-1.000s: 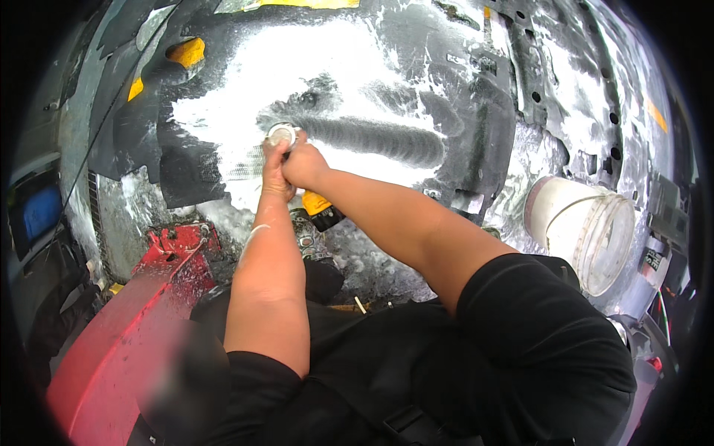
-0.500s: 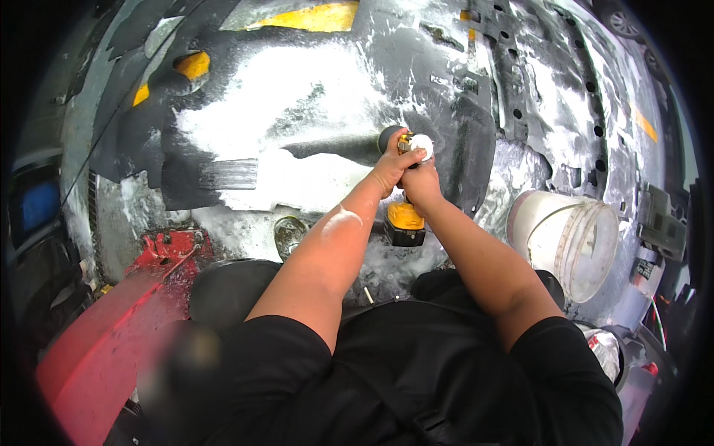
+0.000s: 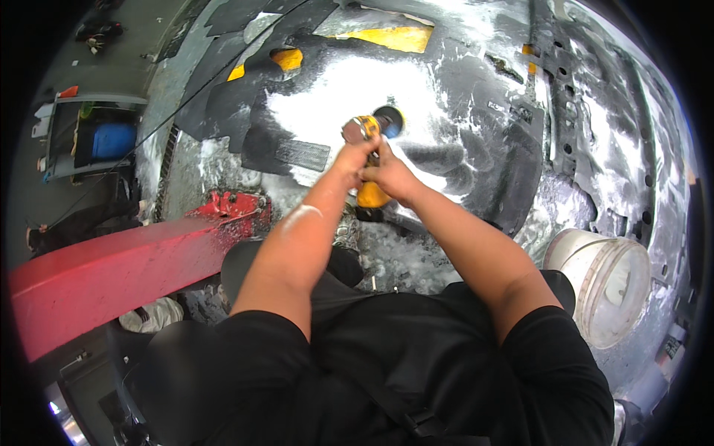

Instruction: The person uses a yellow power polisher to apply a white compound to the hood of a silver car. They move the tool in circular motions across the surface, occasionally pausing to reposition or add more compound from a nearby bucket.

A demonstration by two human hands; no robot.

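Note:
Both my hands are wrapped round a yellow-and-black cordless drill point(image 3: 372, 195). My left hand point(image 3: 352, 160) closes round its upper part, behind the yellow head, and my right hand point(image 3: 392, 175) closes on the grip just beside it. A round dark attachment point(image 3: 389, 122) on the drill's front faces down on the foam; its working face is hidden. Thick white foam point(image 3: 327, 83) covers much of the dark moulded carpet mat point(image 3: 500, 167) under it. Near the drill, dark streaks run through the foam. A smear of foam lies on my left forearm.
A long red metal beam point(image 3: 126, 256) reaches in from the left. A whitish bucket point(image 3: 587, 275) lies on its side at right. Farther left stands a grey cart point(image 3: 137, 99) with a blue container point(image 3: 114, 140). A thin dark cable crosses the upper left. Yellow floor point(image 3: 390, 37) shows through mat openings.
My hands have moved the drill leftward over the mat, from the dark streak onto whiter foam, and its head has tilted. My view has shifted left, bringing in the grey cart.

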